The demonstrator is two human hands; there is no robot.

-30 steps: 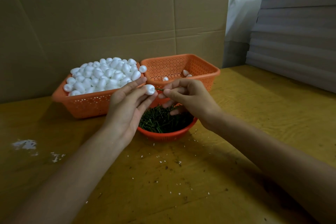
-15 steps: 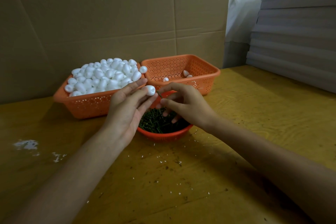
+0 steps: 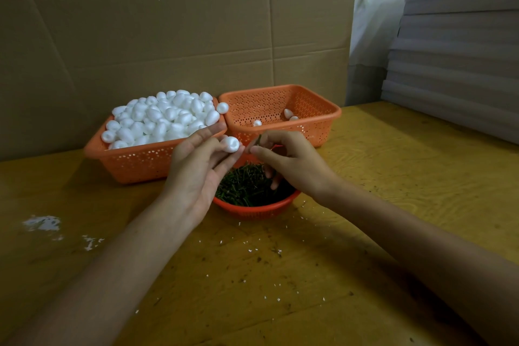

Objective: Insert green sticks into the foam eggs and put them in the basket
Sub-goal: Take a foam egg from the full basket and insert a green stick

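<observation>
My left hand [image 3: 200, 166] pinches a white foam egg [image 3: 230, 144] at its fingertips, above the red bowl [image 3: 254, 209] of green sticks [image 3: 247, 185]. My right hand [image 3: 292, 163] pinches one green stick [image 3: 257, 140] just right of the egg, its tip tilted up and apart from the egg. An orange basket [image 3: 134, 160] heaped with foam eggs [image 3: 165, 115] stands at the back left. The orange basket [image 3: 323, 118] beside it on the right holds three eggs [image 3: 288, 113].
The yellow wooden table [image 3: 280, 275] carries white foam crumbs [image 3: 42, 223] at the left and scattered specks near the bowl. A cardboard wall [image 3: 168, 36] rises behind the baskets. Stacked grey sheets [image 3: 460, 59] stand at the right.
My right hand has drawn the green stick slightly back and tilted it upward; before, the stick's tip was next to the egg. The left hand has kept the egg nearly still.
</observation>
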